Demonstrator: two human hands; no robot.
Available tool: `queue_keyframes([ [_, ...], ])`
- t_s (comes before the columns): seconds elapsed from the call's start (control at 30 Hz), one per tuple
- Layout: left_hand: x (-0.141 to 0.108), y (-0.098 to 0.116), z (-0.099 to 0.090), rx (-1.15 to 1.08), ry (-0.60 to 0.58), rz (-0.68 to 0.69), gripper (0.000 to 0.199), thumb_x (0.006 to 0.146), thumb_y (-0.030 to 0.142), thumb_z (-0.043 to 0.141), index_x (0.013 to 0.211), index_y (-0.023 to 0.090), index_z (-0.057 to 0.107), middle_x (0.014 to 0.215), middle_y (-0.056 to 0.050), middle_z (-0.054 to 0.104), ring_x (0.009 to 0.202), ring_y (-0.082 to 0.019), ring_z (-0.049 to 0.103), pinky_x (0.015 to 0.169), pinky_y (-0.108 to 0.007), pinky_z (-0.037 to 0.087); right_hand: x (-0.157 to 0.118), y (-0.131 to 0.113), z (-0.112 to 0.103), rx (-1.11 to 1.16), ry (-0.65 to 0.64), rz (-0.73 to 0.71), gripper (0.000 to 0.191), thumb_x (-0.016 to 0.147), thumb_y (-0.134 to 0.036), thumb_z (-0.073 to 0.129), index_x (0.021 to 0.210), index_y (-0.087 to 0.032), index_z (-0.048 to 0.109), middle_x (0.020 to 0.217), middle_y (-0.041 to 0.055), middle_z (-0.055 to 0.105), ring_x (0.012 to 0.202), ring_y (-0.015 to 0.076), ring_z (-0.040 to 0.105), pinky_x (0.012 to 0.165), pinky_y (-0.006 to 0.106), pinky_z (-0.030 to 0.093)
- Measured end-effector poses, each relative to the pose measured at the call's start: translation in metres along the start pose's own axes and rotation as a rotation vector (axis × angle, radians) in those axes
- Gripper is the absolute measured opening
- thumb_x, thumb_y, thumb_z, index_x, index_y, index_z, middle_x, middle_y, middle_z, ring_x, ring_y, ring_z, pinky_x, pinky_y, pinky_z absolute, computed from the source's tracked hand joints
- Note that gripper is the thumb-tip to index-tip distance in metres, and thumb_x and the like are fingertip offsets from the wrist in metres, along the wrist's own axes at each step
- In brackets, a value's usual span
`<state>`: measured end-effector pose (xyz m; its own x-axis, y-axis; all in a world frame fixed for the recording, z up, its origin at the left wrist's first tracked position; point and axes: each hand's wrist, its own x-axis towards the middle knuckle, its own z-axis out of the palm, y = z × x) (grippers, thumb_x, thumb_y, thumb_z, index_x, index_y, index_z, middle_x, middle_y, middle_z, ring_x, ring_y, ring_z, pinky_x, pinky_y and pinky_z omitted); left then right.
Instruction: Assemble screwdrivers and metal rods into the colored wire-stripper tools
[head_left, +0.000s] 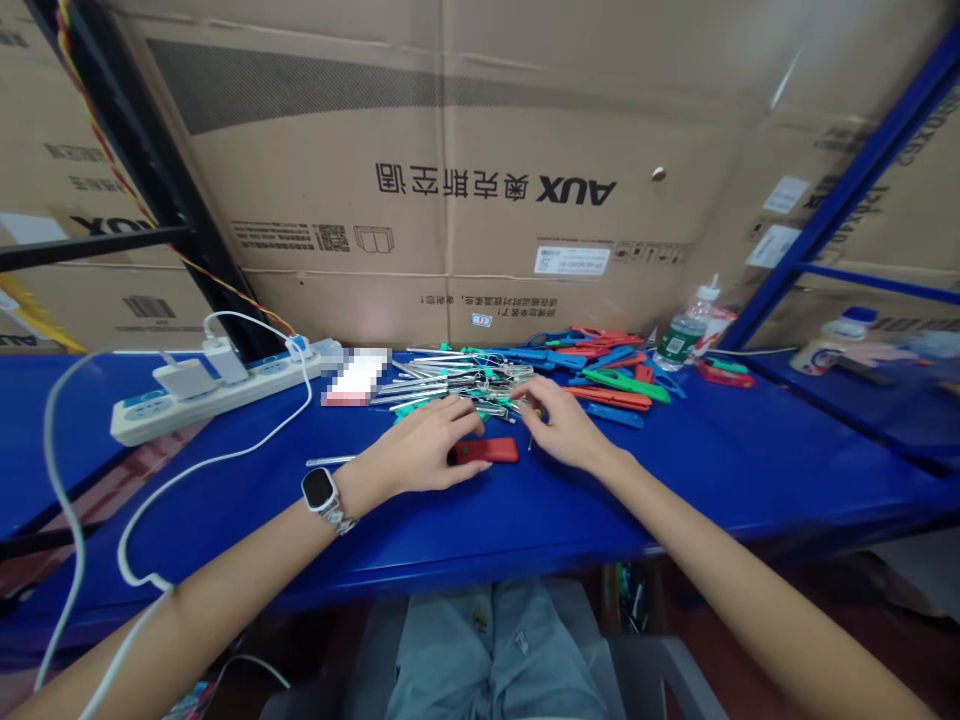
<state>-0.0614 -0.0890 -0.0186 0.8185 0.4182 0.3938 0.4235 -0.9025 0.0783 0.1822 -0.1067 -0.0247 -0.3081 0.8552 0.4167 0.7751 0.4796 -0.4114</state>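
My left hand (431, 445), with a watch on its wrist, has its thumb and fingers curled round a red plastic handle (499, 451) on the blue table. A thin metal rod (330, 461) sticks out to the left behind that hand; whether it joins the handle is hidden. My right hand (562, 425) is closed at the fingertips by the right edge of a pile of metal rods with green ends (450, 375); a small thin piece shows below its fingers, too small to name. Orange, blue and green plastic handles (611, 395) lie in a heap just beyond it.
A white power strip (225, 390) with plugs and a white cable (217, 455) lies on the left of the blue table (465, 530). At the back right stands a bottle with a green label (675, 340). A large cardboard sheet (480, 130) rises behind.
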Motion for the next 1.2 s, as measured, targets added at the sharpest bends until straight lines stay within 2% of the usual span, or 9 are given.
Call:
queue_keyframes([
  [0.13,0.013,0.001,0.012,0.085,-0.067,0.051,0.029,0.096,0.044,0.061,0.103,0.016,0.065,0.1,-0.009,0.063,0.092,-0.026,0.063,0.078,-0.037,0.051,-0.013,0.005,-0.003,-0.187,-0.039,0.404,0.026,0.094,-0.034,0.054,0.117,-0.021,0.054,0.079,0.004,0.067,0.072,0.0232,0.063,0.063,0.031,0.038],
  [0.23,0.016,0.001,0.018,0.106,-0.074,0.093,0.027,0.102,0.039,0.052,0.097,0.016,0.065,0.095,-0.008,0.064,0.084,-0.023,0.063,0.073,-0.034,0.05,-0.011,0.003,0.005,-0.181,-0.066,0.47,0.037,0.091,-0.039,0.058,0.122,-0.023,0.049,0.085,0.0055,0.069,0.079,0.0252,0.066,0.061,0.029,0.034],
  [0.33,0.011,0.0,0.018,0.115,-0.053,0.099,0.035,0.108,0.036,0.04,0.098,0.015,0.066,0.089,-0.008,0.065,0.08,-0.021,0.063,0.074,-0.034,0.05,-0.004,0.005,0.013,-0.091,-0.035,0.501,0.044,0.083,-0.027,0.062,0.124,-0.023,0.046,0.081,0.0035,0.068,0.08,0.0243,0.066,0.061,0.028,0.034],
  [0.57,-0.001,-0.006,0.015,0.121,-0.039,0.077,0.04,0.109,0.03,0.035,0.097,0.016,0.07,0.087,-0.008,0.064,0.08,-0.021,0.06,0.074,-0.034,0.048,-0.005,0.017,0.014,0.381,0.187,0.423,0.025,0.078,-0.019,0.051,0.101,-0.025,0.041,0.049,-0.013,0.039,0.044,0.014,0.041,0.051,0.024,0.029],
  [0.73,0.004,-0.005,0.012,-0.043,0.148,-0.102,0.04,0.108,0.035,0.037,0.088,0.016,0.066,0.086,-0.008,0.064,0.086,-0.022,0.059,0.083,-0.039,0.049,-0.002,-0.013,0.023,0.533,0.283,0.187,0.023,0.081,-0.022,0.053,0.099,-0.025,0.041,0.055,-0.0115,0.044,0.046,0.0115,0.04,0.051,0.024,0.032],
  [0.87,0.011,-0.009,0.011,-0.545,0.379,-0.418,0.041,0.103,0.049,0.046,0.079,0.018,0.058,0.07,-0.001,0.058,0.065,-0.015,0.054,0.063,-0.03,0.046,0.013,-0.04,0.043,0.541,0.197,-0.019,0.023,0.084,-0.022,0.055,0.102,-0.026,0.04,0.059,-0.0098,0.047,0.05,0.0128,0.047,0.056,0.027,0.038],
  [0.97,0.013,-0.019,0.011,-0.836,0.464,-0.537,0.046,0.095,0.058,0.057,0.07,0.02,0.049,0.059,0.003,0.047,0.053,-0.011,0.047,0.052,-0.026,0.041,0.026,-0.051,0.054,0.557,0.099,-0.049,0.023,0.086,-0.025,0.056,0.099,-0.027,0.038,0.059,-0.0096,0.048,0.049,0.0131,0.048,0.055,0.028,0.039],
  [1.13,0.013,-0.032,0.007,-0.919,0.53,-0.557,0.049,0.089,0.06,0.065,0.066,0.02,0.049,0.056,0.003,0.047,0.05,-0.009,0.043,0.048,-0.024,0.036,0.054,-0.051,0.048,0.853,0.048,0.057,0.038,0.081,-0.041,0.07,0.094,-0.027,0.037,0.062,-0.0095,0.056,0.047,0.0091,0.047,0.049,0.024,0.035],
  [1.2,0.013,-0.034,0.004,-0.913,0.551,-0.545,0.046,0.089,0.059,0.066,0.069,0.02,0.051,0.058,0.003,0.049,0.051,-0.009,0.045,0.049,-0.025,0.036,0.065,-0.05,0.041,0.975,-0.111,0.136,0.047,0.073,-0.047,0.077,0.094,-0.026,0.041,0.059,-0.0104,0.056,0.04,0.0069,0.042,0.042,0.021,0.029],
])
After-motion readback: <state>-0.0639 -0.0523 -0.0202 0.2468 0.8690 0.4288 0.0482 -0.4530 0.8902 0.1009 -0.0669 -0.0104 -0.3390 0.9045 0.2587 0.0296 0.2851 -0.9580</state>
